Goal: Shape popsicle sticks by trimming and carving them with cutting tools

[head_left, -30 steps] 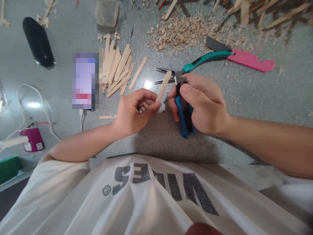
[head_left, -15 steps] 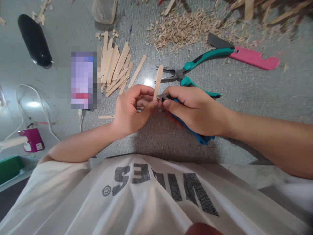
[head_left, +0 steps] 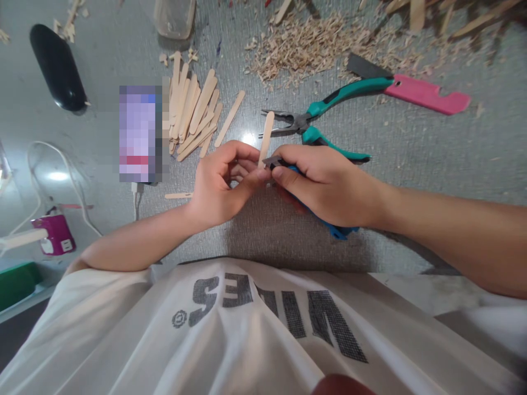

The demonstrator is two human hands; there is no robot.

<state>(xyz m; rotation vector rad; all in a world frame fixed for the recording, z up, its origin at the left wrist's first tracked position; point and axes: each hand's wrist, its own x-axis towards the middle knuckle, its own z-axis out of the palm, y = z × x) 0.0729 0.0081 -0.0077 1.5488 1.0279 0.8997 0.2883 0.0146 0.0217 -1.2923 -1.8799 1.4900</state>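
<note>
the cutter (head_left: 307, 192), a small blue-handled one, is now turned sideways, its metal tip pressed against the lower part of the wooden stick (head_left: 265, 137), where a second ago it stood upright and apart from the stick. that reads as the cut being lined up or just begun low on the stick, though i cannot tell whether the blades have bitten. the left hand (head_left: 222, 184) is closed narrow, pinching the stick's bottom end so it stands nearly upright; earlier it leaned to the right. the right hand (head_left: 325, 184) is wrapped around the cutter's handles. the stick stands just in front of the teal pliers (head_left: 325, 112), which lie where they lay before. left of the pliers is the pile of sticks (head_left: 193, 112); behind them lie wood shavings (head_left: 304, 49).
</note>
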